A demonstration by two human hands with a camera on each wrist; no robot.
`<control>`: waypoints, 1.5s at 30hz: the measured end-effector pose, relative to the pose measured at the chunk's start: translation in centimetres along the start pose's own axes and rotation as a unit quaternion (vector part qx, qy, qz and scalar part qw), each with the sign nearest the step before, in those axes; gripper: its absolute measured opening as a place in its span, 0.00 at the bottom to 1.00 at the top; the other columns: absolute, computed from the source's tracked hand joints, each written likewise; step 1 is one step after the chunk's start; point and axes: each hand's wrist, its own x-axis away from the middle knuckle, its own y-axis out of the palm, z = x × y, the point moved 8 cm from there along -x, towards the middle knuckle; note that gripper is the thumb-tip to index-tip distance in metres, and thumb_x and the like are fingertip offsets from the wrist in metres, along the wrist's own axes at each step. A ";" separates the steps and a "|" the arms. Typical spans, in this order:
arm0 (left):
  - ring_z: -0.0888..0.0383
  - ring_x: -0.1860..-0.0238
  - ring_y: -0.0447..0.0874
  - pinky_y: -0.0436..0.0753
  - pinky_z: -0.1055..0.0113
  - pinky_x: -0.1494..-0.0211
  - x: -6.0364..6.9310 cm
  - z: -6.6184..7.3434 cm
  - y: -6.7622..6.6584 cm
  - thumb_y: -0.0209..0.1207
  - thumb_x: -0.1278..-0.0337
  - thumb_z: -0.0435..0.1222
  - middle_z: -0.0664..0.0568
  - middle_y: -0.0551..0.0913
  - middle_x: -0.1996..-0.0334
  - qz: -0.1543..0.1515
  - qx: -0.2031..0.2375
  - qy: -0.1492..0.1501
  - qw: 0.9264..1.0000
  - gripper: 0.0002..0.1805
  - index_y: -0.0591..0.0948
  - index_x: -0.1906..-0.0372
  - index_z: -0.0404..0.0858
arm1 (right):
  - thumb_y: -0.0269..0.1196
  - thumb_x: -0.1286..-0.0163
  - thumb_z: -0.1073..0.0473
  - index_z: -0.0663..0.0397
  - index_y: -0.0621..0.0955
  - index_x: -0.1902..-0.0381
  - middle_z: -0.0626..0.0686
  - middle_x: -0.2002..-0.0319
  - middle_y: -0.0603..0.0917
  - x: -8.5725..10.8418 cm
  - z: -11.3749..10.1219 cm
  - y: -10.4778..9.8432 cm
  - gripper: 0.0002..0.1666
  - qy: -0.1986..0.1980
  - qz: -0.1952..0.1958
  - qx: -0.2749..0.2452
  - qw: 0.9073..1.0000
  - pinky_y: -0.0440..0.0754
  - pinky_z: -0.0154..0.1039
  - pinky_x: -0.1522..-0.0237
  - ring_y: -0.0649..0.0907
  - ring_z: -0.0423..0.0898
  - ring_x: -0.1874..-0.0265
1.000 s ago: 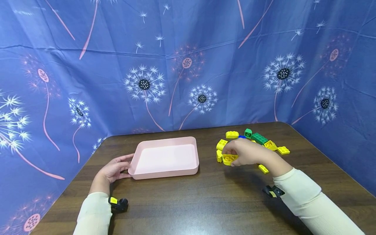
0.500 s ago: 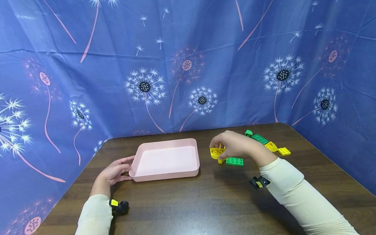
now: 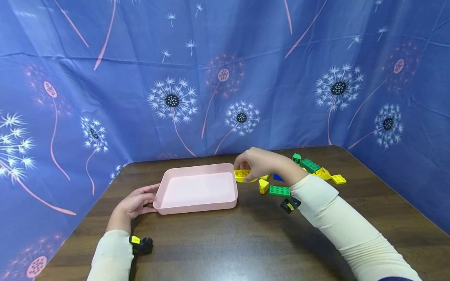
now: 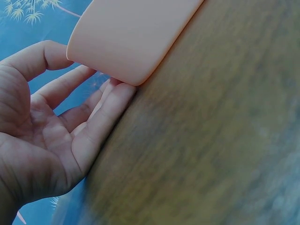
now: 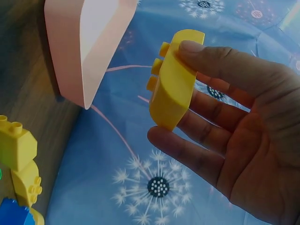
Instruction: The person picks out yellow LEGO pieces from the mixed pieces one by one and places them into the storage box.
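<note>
Between thumb and fingers my right hand [image 3: 261,163] pinches a yellow toy building brick [image 5: 174,89] with a curved side and several studs. It holds the brick up beside the right wall of a shallow pink tray [image 3: 197,208], around rim height. On the tray's left side, my left hand [image 3: 136,203] touches the outer wall with extended fingers [image 4: 105,105]. The tray's inside shows a bare pale floor. Right of the tray, below my right hand, lie a yellow brick [image 3: 263,186] and a flat green brick [image 3: 279,190].
Farther right lie a green brick [image 3: 310,165], a small green block [image 3: 297,158], a yellow brick [image 3: 323,173] and a flat yellow piece [image 3: 339,179]. A blue brick [image 3: 278,177] is partly hidden by my right arm. A blue dandelion-print cloth [image 3: 211,97] hangs behind the brown table [image 3: 197,246].
My right hand has moved left from the brick pile toward the tray, carrying the yellow brick. The flat green brick and others have come into view behind it. My left hand stays at the tray.
</note>
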 end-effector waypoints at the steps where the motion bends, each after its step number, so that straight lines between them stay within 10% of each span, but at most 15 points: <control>1: 0.58 0.53 0.81 0.82 0.54 0.52 0.0 0.1 0.0 0.53 0.39 0.27 0.51 0.80 0.50 0.001 -0.001 0.000 1.000 0.38 0.54 0.25 0.32 | 0.76 0.49 0.62 0.55 0.85 0.53 0.46 0.68 0.83 -0.4 -0.1 0.0 0.23 -0.002 -0.002 0.002 1.000 0.80 0.37 0.64 0.80 0.46 0.68; 15: 0.59 0.54 0.81 0.82 0.54 0.52 0.5 0.5 -0.5 0.54 0.39 0.27 0.52 0.80 0.51 0.019 -0.001 0.001 1.000 0.37 0.56 0.25 0.32 | 0.75 0.49 0.63 0.54 0.86 0.55 0.48 0.67 0.83 -6.8 -0.8 1.2 0.21 -0.011 -0.017 0.001 1.000 0.80 0.35 0.62 0.80 0.44 0.66; 24: 0.58 0.54 0.82 0.83 0.55 0.53 0.3 0.4 -0.7 0.53 0.39 0.26 0.51 0.80 0.49 0.013 0.002 0.006 1.000 0.36 0.57 0.25 0.32 | 0.75 0.47 0.61 0.54 0.86 0.57 0.48 0.67 0.85 -11.0 -0.8 1.4 0.18 -0.018 0.050 0.013 0.999 0.78 0.35 0.62 0.80 0.43 0.68; 33: 0.57 0.54 0.81 0.82 0.53 0.52 0.0 0.3 -0.5 0.53 0.39 0.26 0.50 0.80 0.48 0.002 0.010 0.009 1.000 0.36 0.58 0.25 0.32 | 0.73 0.46 0.59 0.53 0.87 0.58 0.46 0.65 0.86 -13.7 1.3 3.1 0.16 0.037 0.089 -0.003 0.995 0.79 0.34 0.58 0.82 0.41 0.66; 45: 0.56 0.55 0.82 0.83 0.54 0.54 0.1 0.1 -0.2 0.53 0.40 0.26 0.50 0.81 0.53 0.004 0.014 0.004 1.000 0.36 0.59 0.26 0.31 | 0.75 0.46 0.59 0.57 0.87 0.55 0.49 0.64 0.86 -14.4 2.9 7.4 0.19 0.130 0.020 -0.031 0.991 0.80 0.34 0.58 0.81 0.42 0.65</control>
